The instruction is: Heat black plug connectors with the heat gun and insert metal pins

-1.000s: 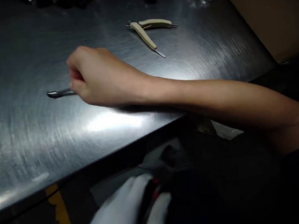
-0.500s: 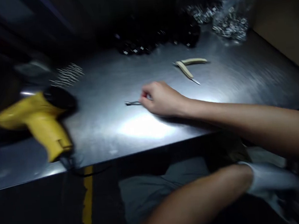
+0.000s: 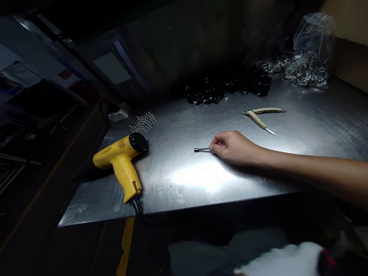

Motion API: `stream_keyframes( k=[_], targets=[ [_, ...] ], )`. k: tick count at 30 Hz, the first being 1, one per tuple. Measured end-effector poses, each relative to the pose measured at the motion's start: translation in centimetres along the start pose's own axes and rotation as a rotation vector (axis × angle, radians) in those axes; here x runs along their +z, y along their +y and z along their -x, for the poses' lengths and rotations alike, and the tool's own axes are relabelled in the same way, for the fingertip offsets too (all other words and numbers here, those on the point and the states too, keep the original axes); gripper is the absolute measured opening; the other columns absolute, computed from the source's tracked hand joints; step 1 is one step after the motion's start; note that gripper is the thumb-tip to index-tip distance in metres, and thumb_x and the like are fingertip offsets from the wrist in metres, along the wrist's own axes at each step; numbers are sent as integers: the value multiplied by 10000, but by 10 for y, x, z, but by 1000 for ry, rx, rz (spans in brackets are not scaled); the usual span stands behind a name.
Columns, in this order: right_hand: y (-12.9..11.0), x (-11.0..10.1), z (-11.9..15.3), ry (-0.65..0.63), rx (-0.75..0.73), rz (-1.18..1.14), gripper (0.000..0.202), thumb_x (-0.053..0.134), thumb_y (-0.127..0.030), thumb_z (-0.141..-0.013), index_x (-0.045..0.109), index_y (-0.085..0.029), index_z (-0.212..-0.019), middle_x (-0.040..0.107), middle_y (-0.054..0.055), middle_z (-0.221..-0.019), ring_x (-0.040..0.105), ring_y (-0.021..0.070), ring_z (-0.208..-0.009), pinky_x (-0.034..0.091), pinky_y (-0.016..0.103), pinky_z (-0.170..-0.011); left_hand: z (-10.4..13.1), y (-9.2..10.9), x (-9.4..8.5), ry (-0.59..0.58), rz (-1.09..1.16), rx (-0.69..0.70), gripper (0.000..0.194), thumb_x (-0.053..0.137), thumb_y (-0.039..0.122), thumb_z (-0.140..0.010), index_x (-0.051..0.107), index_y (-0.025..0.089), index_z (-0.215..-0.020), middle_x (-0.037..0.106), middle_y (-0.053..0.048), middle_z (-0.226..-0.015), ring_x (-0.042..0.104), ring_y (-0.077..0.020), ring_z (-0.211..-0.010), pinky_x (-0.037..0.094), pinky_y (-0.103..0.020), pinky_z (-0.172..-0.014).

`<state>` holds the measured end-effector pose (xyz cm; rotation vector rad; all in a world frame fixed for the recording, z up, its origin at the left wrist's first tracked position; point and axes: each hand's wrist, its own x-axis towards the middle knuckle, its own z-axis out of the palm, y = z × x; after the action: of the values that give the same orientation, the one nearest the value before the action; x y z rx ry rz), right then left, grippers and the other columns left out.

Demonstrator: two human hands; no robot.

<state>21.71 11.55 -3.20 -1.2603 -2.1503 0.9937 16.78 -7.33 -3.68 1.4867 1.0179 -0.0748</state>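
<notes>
Okay, main thing I'd watch is the thin dark metal rod with the stubby cylindrical end [image 3: 201,150]. It's at the bare right hand [image 3: 236,148], just over the shiny brushed-metal surface [image 3: 177,138], and the grip is closed on it, thumb and fingertips pinching near one end. The stubby end sticks out to the left with no visible support from the fingers, so a knock there could twist the rod in the pinch or pop it loose. On smooth metal I'd expect it to skid or roll.

The left hand in a white glove [image 3: 285,263] is low in front of the near edge. There's something dark and red [image 3: 328,257] by its fingers, but it's too blurry to tell whether it's actually being held, so no idea on that grip.

Also not loving the yellow pistol-shaped tool with a black nozzle [image 3: 117,151]. Its handle points at the near edge and its black cord [image 3: 138,205] hangs over, so a snag could drag the whole thing down.

The pliers with cream handles [image 3: 257,120] lie spread open just beyond the right hand. A careless forearm sweep could catch those pointy handle ends.
</notes>
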Motion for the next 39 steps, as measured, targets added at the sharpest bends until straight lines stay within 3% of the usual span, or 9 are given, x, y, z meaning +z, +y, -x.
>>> stream_keyframes(
  k=[2,4,6,8,11,17,27,33,39],
  targets=[
    [-2,0,2,3,-12,7,207,592,-335,-930,746,-210,-872,746,27,-752,650,163,-654,412,262,-554,48,-9,-23,112,-116,-147,466,678,420,-831,634,372,-1292,732,-64,-1152,737,-306,-919,583,-407,-743],
    [-4,1,5,16,-29,26,203,588,-325,-935,745,-210,-879,757,34,-780,663,170,-692,420,266,-586,93,-13,-49,428,-263,-239,598,676,367,-792,556,441,-1373,725,-23,-1183,730,-295,-973,577,-400,-798],
    [-5,3,8,33,-48,54,204,577,-317,-944,741,-208,-891,763,40,-798,673,177,-725,428,273,-622,120,-16,-75,713,-380,-263,493,557,328,-886,548,419,-1371,730,-17,-1131,723,-244,-977,562,-353,-819],
    [-5,6,12,46,-70,91,207,565,-311,-953,736,-202,-908,761,42,-784,672,182,-713,429,284,-634,125,-23,-100,884,-540,-343,344,476,351,-951,602,347,-1271,725,-39,-1023,713,-238,-886,538,-344,-743],
    [-6,10,16,57,-111,151,199,561,-299,-959,728,-193,-936,743,33,-717,654,182,-641,424,297,-625,107,-39,-128,1012,-802,-487,341,423,430,-978,607,249,-1201,683,-95,-987,677,-274,-799,476,-355,-640],
    [-5,14,24,73,-198,204,211,534,-284,-981,713,-175,-1005,747,29,-741,654,171,-623,438,297,-621,81,-53,-149,1061,-1053,-483,435,436,519,-976,609,186,-1197,638,-142,-1038,623,-330,-934,461,-404,-742],
    [-2,15,25,104,-230,149,192,554,-275,-973,713,-170,-991,729,14,-722,630,156,-592,426,294,-568,62,-51,-173,1080,-1039,-127,269,510,356,-995,702,223,-1129,680,-83,-1124,591,-269,-1068,461,-402,-939],
    [-3,11,20,168,-96,133,183,564,-283,-964,720,-190,-951,728,9,-700,651,174,-591,449,318,-572,51,-51,-175,1092,-1027,-143,278,503,357,-1005,734,231,-1093,696,-77,-1080,593,-260,-1046,459,-397,-920],
    [-2,14,18,137,-123,246,212,537,-302,-980,717,-192,-955,671,-9,-612,626,173,-543,417,329,-539,38,-45,-174,1126,-1016,-240,308,506,427,-997,744,238,-953,691,-63,-939,598,-250,-936,444,-389,-831]
  ],
)
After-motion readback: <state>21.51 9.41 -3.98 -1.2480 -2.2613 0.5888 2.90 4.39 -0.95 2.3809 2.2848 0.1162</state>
